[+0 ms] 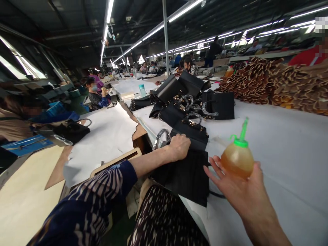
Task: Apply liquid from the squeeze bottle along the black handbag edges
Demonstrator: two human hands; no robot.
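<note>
My left hand (180,147) is closed at the upper edge of a black handbag (189,174) lying near the table's front edge. Its fingertips are hidden, but they seem to grip the bag. In my right hand (241,191), palm up with fingers and thumb cupped, sits a round squeeze bottle (237,160). The bottle is translucent, part full of amber liquid, with a green cap and nozzle pointing up. Just beyond my left hand lies another black bag (189,133), and a plastic-wrapped handle (162,138) sticks up beside my wrist.
Several black bags (167,89) are heaped on the white-covered table (287,147). Stacked brown leather pieces (256,82) line the back right. A teal-capped bottle (142,90) stands farther back. Co-workers sit on the left, near a second table (102,136) with a black bag (71,131).
</note>
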